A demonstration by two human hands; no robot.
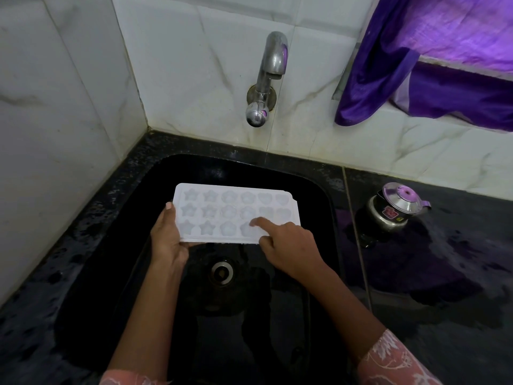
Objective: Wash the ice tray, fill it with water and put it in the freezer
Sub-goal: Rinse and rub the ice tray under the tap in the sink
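A: Where is the ice tray (pixel 236 212) sitting?
B: Over the sink (pixel 319 190); left hand (pixel 166 240) is gripping its nine o'clock edge; right hand (pixel 288 245) is open, forefinger rubbing a cavity.
A: I'd be scrubbing each cavity under the tap (pixel 266 79) at twelve.

The white plastic ice tray (pixel 236 212) was held level above the black sink, cavities facing up (three rows of six: stars, flowers and hearts), its left edge gripped from beneath.
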